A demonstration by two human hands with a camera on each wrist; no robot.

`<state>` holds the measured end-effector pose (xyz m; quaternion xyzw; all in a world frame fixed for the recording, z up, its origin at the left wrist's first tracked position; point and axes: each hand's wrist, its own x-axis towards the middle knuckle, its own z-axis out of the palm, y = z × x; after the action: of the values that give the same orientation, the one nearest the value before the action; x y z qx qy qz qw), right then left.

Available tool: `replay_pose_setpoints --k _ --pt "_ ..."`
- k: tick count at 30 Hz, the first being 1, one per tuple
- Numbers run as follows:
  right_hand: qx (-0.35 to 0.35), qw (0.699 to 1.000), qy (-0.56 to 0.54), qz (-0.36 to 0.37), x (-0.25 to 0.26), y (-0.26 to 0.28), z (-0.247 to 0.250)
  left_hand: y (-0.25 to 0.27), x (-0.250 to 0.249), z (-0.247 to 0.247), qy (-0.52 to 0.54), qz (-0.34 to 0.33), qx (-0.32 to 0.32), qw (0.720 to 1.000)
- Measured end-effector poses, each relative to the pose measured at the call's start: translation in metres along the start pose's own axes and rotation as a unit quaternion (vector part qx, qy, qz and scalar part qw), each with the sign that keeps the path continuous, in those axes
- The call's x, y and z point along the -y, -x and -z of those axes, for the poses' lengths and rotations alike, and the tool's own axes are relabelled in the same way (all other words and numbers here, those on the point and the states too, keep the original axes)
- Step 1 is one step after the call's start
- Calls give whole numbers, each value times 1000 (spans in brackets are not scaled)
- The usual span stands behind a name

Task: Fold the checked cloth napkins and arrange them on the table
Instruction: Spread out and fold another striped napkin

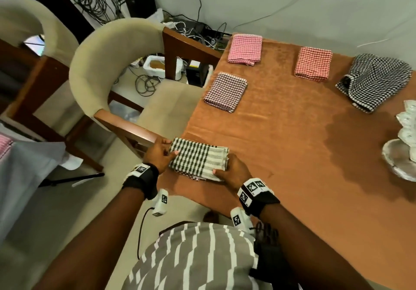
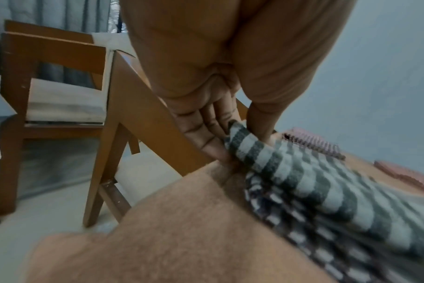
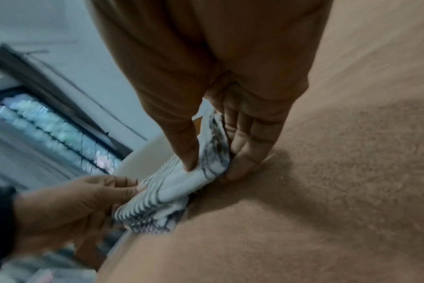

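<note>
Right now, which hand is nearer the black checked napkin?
Right. The right hand grips the green striped napkin on the side facing the black checked napkin; the left hand holds its far end.

The worktop [image 1: 292,132] carries a matt orange-brown covering with a short, fuzzy nap, darker in patches where the pile lies differently. The green-and-cream checked napkin [image 1: 199,162] is soft woven cloth with a coarse, ribbed texture; the pink napkin [image 1: 245,49], red napkin [image 1: 313,63], maroon napkin [image 1: 226,91] and black-and-white napkin [image 1: 374,80] show the same matt weave. The chair [image 1: 108,64] pairs cream matt upholstery with smooth, semi-gloss brown wood.
</note>
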<state>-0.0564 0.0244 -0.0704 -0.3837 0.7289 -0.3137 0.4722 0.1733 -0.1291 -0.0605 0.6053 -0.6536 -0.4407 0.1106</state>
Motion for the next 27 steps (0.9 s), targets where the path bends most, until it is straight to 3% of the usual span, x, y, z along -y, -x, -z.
replay_pose_setpoints --k 2,4,6,8,10,14,22,24,27 --pt "-40 990 132 33 -4 3 -6 -1 3 -6 -40 -36 -11 998" --pt "-132 942 300 73 -5 11 -13 1 3 -11 -115 -125 -46 984" --pt "-183 901 375 119 2 21 -23 6 0 -19 -207 -190 -31 959" --pt "-147 882 394 212 4 21 -36 10 -2 -31 -282 -217 46 933" --pt "-86 863 430 251 -4 12 -49 9 3 -42 -348 -225 98 905" --pt "5 881 437 183 -17 -3 -57 -1 17 -46 -366 -236 104 894" --pt "34 884 438 161 -14 -7 -55 -2 14 -44 -388 -233 115 884" --pt "39 904 398 154 -11 0 -44 -1 6 -40 -417 -219 123 873" --pt "-13 942 312 125 -18 31 -16 9 -12 -43 -426 -207 109 874"
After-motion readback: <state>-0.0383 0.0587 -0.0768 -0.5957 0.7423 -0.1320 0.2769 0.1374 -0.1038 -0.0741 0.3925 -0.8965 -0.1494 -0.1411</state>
